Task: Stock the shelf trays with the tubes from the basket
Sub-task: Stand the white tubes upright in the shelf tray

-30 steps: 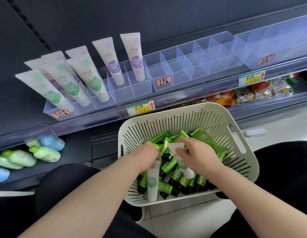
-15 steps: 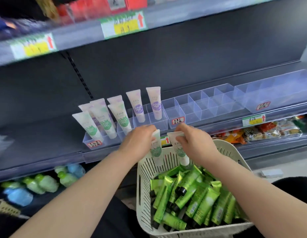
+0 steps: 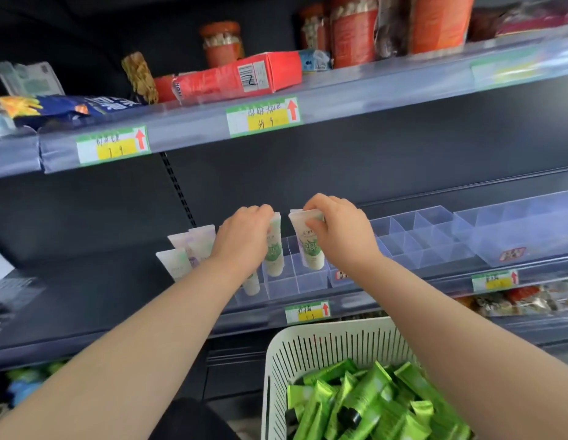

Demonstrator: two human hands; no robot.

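The left hand (image 3: 244, 239) has its grip pinched on the crimped top of the left tube (image 3: 274, 253), and the right hand (image 3: 339, 231) grips the right tube (image 3: 311, 249) the same way. Hanging cap-down, each tube can likely drop upright into neighbouring cells of the clear divided tray (image 3: 311, 279). The basket (image 3: 308, 344) waits just below the shelf, its green tubes (image 3: 371, 404) within easy reach.

**A:** So both your bare arms are stretching forward, side by side?

**B:** Yep. Your left hand (image 3: 244, 239) is pinching the left tube (image 3: 274, 250) by its top, your right hand (image 3: 339, 236) is pinching the right tube (image 3: 309, 249) likewise, knuckles up.
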